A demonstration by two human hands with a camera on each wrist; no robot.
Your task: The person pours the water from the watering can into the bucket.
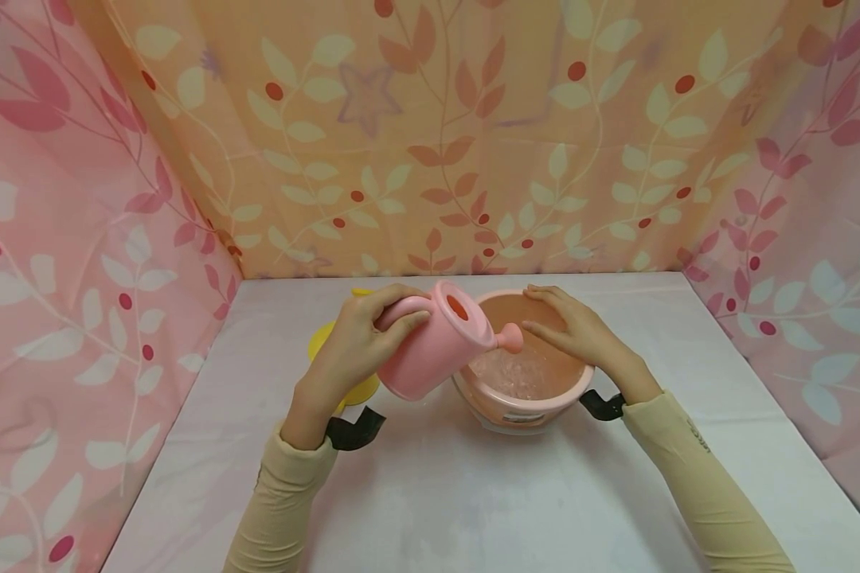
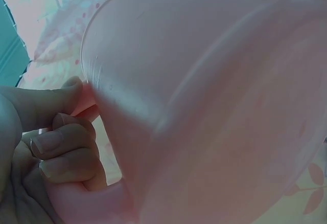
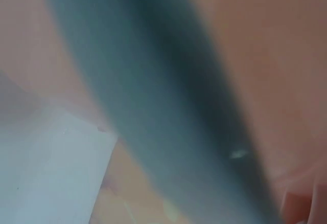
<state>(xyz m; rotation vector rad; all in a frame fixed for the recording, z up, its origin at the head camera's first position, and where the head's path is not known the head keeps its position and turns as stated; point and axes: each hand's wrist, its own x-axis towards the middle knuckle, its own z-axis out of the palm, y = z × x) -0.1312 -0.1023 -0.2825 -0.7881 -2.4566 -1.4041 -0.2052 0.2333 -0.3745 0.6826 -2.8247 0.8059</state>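
Observation:
My left hand (image 1: pixel 361 338) grips the handle of a pink watering can (image 1: pixel 430 350), its fingers curled round the handle in the left wrist view. The can (image 2: pixel 204 96) is tilted to the right, with its round sprinkler head (image 1: pixel 510 338) over a pink basin (image 1: pixel 523 403). Rippling water (image 1: pixel 516 372) shows in the basin. At the far right rim of the basin rests my right hand (image 1: pixel 569 322), fingers extended over the edge and thumb inside. The right wrist view is mostly filled by the blurred basin rim (image 3: pixel 153 101).
Behind my left hand, a yellow object (image 1: pixel 361 390) lies partly hidden on the white tablecloth (image 1: pixel 430 501). Patterned cloth (image 1: pixel 437 135) hangs at the back and along both sides. Black straps (image 1: pixel 354 430) hang at both wrists.

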